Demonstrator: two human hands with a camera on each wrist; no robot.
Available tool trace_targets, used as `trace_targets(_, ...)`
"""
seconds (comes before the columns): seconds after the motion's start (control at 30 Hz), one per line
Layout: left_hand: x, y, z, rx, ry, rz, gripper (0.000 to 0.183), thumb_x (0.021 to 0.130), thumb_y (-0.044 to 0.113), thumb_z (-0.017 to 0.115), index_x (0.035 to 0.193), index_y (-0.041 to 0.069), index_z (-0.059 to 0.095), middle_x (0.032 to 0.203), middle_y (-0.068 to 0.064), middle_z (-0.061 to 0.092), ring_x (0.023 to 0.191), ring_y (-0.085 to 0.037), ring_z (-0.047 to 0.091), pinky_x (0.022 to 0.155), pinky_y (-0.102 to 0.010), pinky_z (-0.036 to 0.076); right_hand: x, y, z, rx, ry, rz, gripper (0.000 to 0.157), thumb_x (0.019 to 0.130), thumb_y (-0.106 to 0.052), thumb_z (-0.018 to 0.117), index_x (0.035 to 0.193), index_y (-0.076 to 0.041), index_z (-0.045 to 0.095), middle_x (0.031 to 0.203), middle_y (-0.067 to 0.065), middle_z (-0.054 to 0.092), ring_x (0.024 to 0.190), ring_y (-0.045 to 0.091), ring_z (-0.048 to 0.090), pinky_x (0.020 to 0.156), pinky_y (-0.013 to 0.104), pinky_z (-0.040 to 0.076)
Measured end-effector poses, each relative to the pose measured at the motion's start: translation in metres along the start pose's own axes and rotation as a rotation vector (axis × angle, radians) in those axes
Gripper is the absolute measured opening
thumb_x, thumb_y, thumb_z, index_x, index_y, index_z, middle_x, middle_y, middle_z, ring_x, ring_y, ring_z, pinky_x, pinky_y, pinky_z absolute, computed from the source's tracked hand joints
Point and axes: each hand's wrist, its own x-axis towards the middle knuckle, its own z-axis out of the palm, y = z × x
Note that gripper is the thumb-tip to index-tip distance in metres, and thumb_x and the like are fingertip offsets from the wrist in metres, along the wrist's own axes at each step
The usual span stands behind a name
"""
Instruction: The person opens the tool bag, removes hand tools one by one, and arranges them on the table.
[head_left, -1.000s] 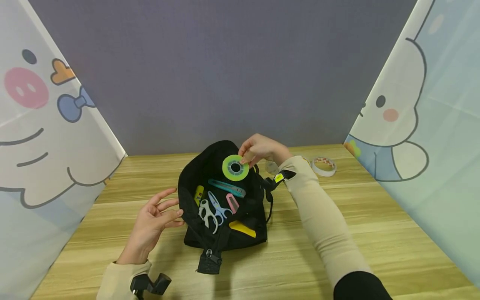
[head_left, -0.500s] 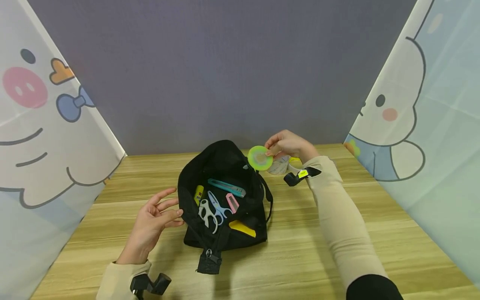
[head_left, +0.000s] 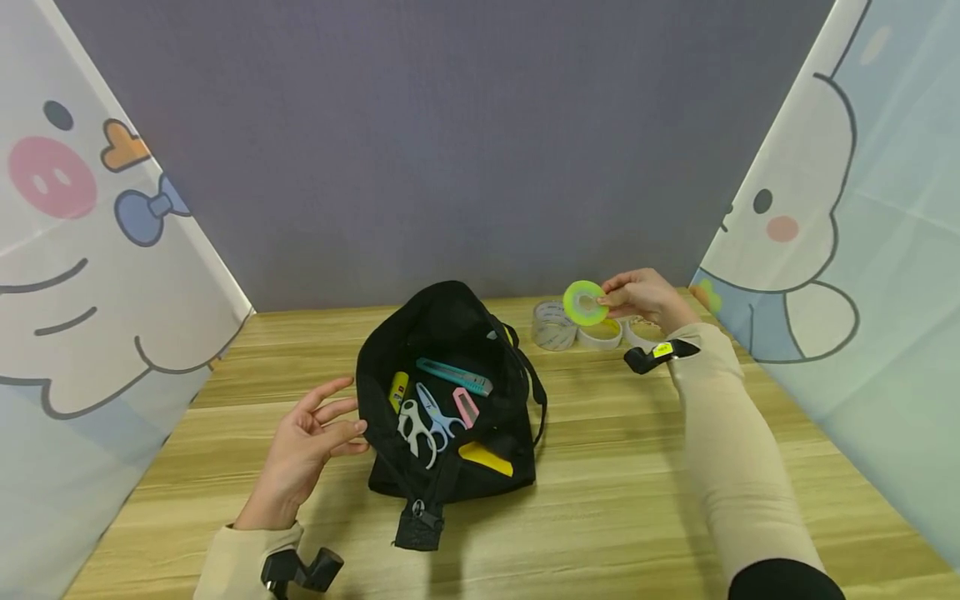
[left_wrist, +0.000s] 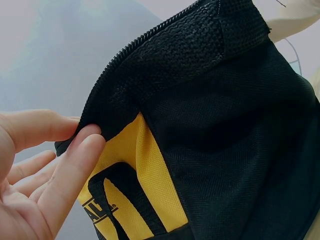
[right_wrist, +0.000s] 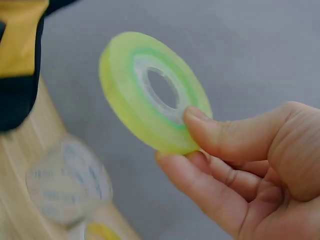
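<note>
Pale wood-grained boards form the tabletop (head_left: 600,517), backed by a dark grey panel (head_left: 480,150) and flanked by whitish cartoon-printed sheets (head_left: 75,308). Above the surface's far edge, toward its far right corner, the right hand (head_left: 643,297) pinches a flat, lime-green ring-shaped tape roll (head_left: 579,302) between thumb and fingers, tilted in the air.

Below it, in a row near the far edge, sit a wide transparent tape roll (head_left: 553,327) with faint lettering, a white tape roll with a yellow inside (head_left: 600,342) and a white tape roll with reddish print (head_left: 637,337), the last partly hidden by the hand.

Well to the left, the left hand (head_left: 303,450) pinches the zipped rim of a black fabric bag (head_left: 375,367) between thumb and a finger, the others loosely spread. On its outer side, a yellow cloth panel (left_wrist: 162,185) carries a black strap.

Inside the gaping bag lie a teal box cutter (head_left: 454,377), a small yellow cylinder (head_left: 397,391), light-blue scissors (head_left: 429,403), white-handled scissors (head_left: 414,429) and a small pink-framed object (head_left: 466,407). The bag occupies the middle of the surface, apart from the row.
</note>
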Motion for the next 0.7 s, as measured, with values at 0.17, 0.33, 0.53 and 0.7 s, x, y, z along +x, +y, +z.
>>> trace_targets(0.17,0.001,0.000,0.001,0.014,0.015,-0.016,0.054,0.088,-0.017,0.061,0.132,0.014,0.053,0.107,0.000,0.072,0.077,-0.015,0.072,0.063,-0.033,0.062,-0.007,0.023,-0.023,0.081,0.079,0.010,0.019,0.095,0.007,0.061,0.111,0.012,0.054,0.079,0.001,0.064,0.065,0.009,0.068,0.067,0.022,0.060)
trace_targets(0.33,0.001,0.000,0.001,0.018,0.013,-0.023,0.054,0.088,-0.017,0.061,0.135,0.010,0.051,0.107,0.001,0.072,0.078,-0.015,0.072,0.063,-0.033,0.062,-0.015,0.044,-0.042,0.187,0.148,0.016,0.009,0.094,0.009,0.060,0.092,0.001,0.064,0.078,0.002,0.062,0.065,0.011,0.070,0.066,0.023,0.060)
trace_targets(0.53,0.002,0.000,0.002,0.010,0.002,-0.023,0.056,0.089,-0.016,0.061,0.139,0.003,0.047,0.107,0.001,0.072,0.078,-0.015,0.072,0.063,-0.033,0.062,-0.023,0.066,-0.062,0.276,0.226,-0.006,0.016,0.093,0.012,0.059,0.085,-0.002,0.062,0.099,0.012,0.060,0.063,0.008,0.067,0.063,0.021,0.059)
trace_targets(0.7,0.002,0.000,0.002,-0.002,-0.004,-0.022,0.055,0.088,-0.017,0.061,0.137,0.007,0.050,0.107,0.000,0.072,0.077,-0.015,0.072,0.063,-0.033,0.062,-0.033,0.082,-0.073,0.527,0.356,0.047,0.028,0.093,0.015,0.056,0.077,-0.006,0.064,0.146,0.016,0.046,0.062,0.009,0.068,0.066,0.021,0.059)
